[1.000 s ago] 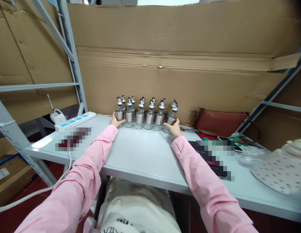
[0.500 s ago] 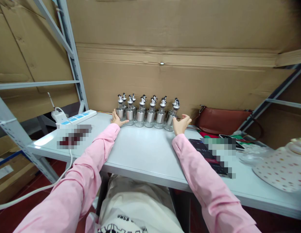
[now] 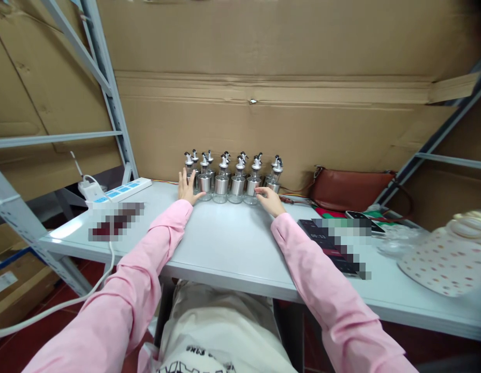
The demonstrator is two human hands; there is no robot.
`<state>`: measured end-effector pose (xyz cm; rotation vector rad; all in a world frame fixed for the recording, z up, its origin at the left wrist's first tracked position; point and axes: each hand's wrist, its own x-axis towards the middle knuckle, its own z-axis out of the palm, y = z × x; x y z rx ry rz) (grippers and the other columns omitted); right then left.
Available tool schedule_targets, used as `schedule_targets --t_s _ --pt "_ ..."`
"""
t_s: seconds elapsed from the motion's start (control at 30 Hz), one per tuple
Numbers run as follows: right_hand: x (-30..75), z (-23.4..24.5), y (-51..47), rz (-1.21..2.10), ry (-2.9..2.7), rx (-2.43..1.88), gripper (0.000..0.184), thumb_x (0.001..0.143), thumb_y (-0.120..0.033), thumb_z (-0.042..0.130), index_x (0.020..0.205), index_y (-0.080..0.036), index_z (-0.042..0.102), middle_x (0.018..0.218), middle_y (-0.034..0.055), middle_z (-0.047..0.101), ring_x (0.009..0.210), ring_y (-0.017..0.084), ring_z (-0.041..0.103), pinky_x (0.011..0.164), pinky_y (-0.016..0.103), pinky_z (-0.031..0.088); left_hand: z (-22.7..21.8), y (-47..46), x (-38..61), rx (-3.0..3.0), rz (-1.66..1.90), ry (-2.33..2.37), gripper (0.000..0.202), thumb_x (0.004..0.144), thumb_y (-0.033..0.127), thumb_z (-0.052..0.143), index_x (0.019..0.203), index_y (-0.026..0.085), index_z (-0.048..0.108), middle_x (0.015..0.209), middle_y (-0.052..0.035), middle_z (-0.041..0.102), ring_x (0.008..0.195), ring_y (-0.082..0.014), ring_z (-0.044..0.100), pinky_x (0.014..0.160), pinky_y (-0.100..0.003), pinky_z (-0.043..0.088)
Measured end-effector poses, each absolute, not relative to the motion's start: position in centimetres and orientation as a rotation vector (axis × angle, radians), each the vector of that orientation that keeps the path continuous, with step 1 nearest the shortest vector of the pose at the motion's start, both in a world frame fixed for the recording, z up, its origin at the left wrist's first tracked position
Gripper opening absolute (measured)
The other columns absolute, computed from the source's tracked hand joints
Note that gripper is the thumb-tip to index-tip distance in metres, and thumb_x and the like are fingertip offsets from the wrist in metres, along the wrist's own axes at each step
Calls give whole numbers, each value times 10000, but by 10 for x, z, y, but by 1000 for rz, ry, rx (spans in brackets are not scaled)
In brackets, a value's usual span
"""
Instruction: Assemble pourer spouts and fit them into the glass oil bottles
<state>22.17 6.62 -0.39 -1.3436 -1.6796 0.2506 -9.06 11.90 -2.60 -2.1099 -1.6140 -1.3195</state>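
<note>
Several glass oil bottles with steel bands and pourer spouts stand upright in two rows at the back of the table. My left hand is open at the left end, its fingers spread against the leftmost front bottle and its thumb pointing right. At the other end, my right hand has its fingers stretched leftward, reaching the lower side of a front-row bottle. It partly hides the rightmost front bottle. Whether those right fingertips touch the glass, I cannot tell.
A white power strip with a plug lies on the left. Right of my arm lie a dark phone, a brown leather bag and a dotted white item. Cardboard walls the back.
My right hand has moved left, from the rightmost front bottle across to its neighbour. The left hand's fingers have risen along the leftmost bottle. The view has shifted slightly.
</note>
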Motion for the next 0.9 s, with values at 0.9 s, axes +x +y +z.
schedule_targets --t_s 0.9 --pt "242 -16 71 96 -1166 -1534 118 566 -110 465 661 -177 480 726 41 443 845 214 464 875 372 353 -33 143 -106 -2079 -2190 -2074 766 566 158 628 1245 103 278 1218 -173 470 1145 -264 466 1022 -375 332"
